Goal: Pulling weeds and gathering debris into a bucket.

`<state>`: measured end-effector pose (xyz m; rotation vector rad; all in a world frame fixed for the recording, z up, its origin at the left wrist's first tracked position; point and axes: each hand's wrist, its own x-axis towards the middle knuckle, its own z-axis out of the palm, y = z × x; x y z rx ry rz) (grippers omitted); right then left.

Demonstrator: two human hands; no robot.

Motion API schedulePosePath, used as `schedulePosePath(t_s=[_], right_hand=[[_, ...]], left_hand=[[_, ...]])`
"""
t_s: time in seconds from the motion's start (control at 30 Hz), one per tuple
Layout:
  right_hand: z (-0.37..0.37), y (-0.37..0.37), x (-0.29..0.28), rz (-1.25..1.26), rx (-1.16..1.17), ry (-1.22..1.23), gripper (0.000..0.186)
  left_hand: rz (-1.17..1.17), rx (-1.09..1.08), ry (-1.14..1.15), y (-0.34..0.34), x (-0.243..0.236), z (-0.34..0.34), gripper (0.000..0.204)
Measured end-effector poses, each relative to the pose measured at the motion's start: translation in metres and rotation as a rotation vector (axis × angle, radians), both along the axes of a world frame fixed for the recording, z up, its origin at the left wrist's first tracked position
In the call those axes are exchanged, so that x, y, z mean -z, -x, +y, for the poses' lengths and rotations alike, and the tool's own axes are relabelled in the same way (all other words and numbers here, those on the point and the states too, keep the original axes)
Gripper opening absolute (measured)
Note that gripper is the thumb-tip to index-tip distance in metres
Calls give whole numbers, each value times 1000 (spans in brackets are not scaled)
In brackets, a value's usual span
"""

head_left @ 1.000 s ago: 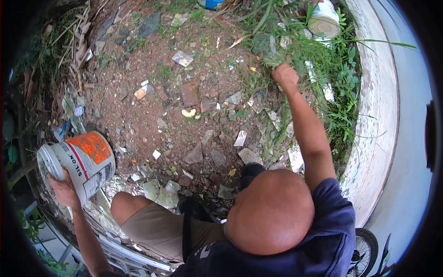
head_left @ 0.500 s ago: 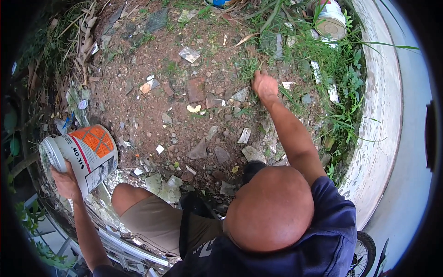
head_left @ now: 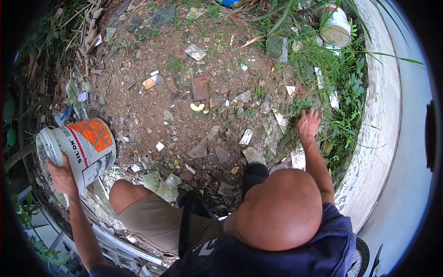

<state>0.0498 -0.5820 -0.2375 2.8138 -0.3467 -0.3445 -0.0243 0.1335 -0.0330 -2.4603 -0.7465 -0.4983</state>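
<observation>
The ground (head_left: 184,115) was bare reddish-brown dirt strewn with broken tile shards and flat stones, in daylight. A pale curved concrete kerb (head_left: 383,129) ran along its right side. Green grass and weeds (head_left: 337,78) grew just beside the kerb, and dry leaves (head_left: 83,27) lay far from it, at the upper left.

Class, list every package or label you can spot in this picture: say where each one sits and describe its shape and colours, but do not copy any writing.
White bucket: held by the left hand at the left, tilted on its side; round, white.
Bucket label: on its wall; orange panel above a black-and-white panel.
Second white bucket: top right in the grass; round, white.
</observation>
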Motion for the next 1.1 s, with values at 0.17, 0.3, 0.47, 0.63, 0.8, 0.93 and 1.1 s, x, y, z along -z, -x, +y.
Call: schedulePosePath(t_s=[0.17, 0.3, 0.47, 0.63, 0.8, 0.93, 1.1], right_hand=[[100, -31, -44, -220, -405, -402, 67], [113, -71, -5, -8, -509, -628, 56], [87, -103, 74, 82, -598, -621, 28], [98, -92, 46, -137, -449, -572, 14], [69, -92, -13, -434, -232, -537, 33], [56, -98, -4, 51, -48, -356, 35], [121, -66, 28, -321, -235, -536, 29]], left_hand=[[17, -112, -1, 3, -12, -7, 63], [26, -113, 25, -3, -4, -12, 64], [28, -119, 24, -3, -1, -5, 66], [42, -135, 33, -8, -5, -18, 66], [44, -128, 36, 0, -12, -12, 66], [34, -74, 17, -4, -3, -12, 65], [13, -114, 51, -5, -5, -14, 66]])
